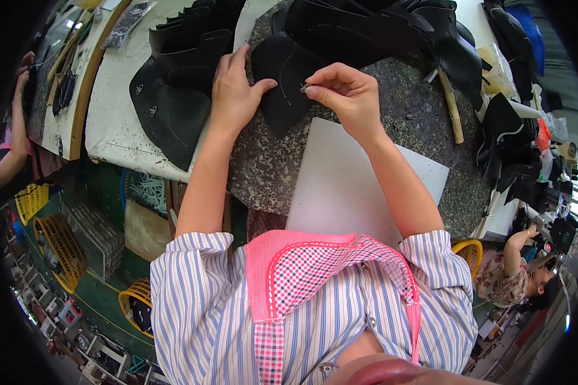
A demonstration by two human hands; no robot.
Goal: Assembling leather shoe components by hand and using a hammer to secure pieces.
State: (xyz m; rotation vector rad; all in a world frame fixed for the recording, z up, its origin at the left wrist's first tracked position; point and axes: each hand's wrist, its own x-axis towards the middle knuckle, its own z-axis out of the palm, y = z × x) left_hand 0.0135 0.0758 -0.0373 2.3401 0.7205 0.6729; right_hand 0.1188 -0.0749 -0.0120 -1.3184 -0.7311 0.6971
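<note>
A black leather-like piece with a pale curved line lies on the speckled grey worktop. My left hand rests at its left edge, fingers spread and thumb stretched onto it. Above its right side, my right hand pinches a small metal fitting between thumb and fingertips. The fitting's exact kind is too small to make out. Left of my left hand lies another black piece, which bears two small metal fittings. More black pieces are stacked behind it.
A white board lies before me on the speckled worktop. A wooden-handled tool and black pieces are to the right. Yellow baskets stand on the floor at left. Other people work at both sides.
</note>
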